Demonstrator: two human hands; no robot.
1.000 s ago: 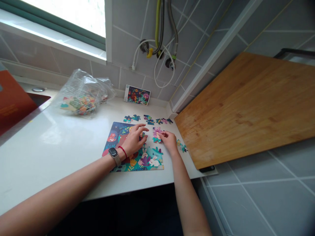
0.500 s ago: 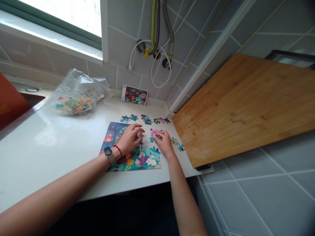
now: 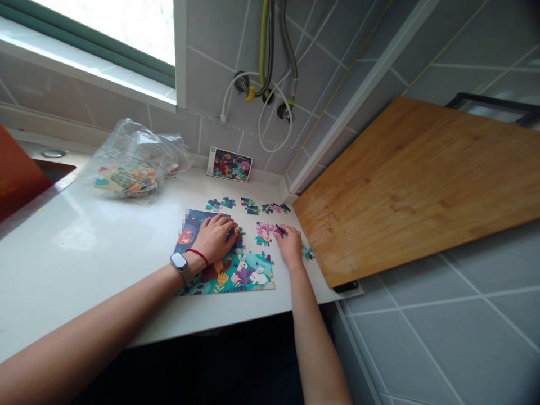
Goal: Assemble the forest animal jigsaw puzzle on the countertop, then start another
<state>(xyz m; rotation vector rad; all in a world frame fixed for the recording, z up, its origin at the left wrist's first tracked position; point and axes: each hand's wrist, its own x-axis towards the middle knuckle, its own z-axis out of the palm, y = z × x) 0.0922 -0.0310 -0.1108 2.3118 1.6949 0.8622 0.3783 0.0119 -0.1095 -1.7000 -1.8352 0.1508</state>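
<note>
A partly joined jigsaw puzzle (image 3: 253,275) with white rabbits and plants lies on the white counter. My left hand (image 3: 215,239) rests flat on its upper part, fingers stretched out and covering some of the picture. Just right of the puzzle is a small joined section (image 3: 262,233) in pink and teal, apart from the main part. At its right end, my right hand (image 3: 290,244) pinches a dark puzzle piece (image 3: 279,230), seen tilted between thumb and fingers. Whether this piece touches the small section I cannot tell.
Several loose pieces (image 3: 252,206) lie behind the puzzle, others (image 3: 307,252) right of my right hand. A picture card (image 3: 230,165) leans on the wall. A clear plastic bag (image 3: 130,163) of pieces lies at left. A wooden board (image 3: 413,191) bounds the right side.
My right hand has moved slightly right, and a dark puzzle piece now shows in its fingers. My left hand has shifted left and flattened onto the puzzle.
</note>
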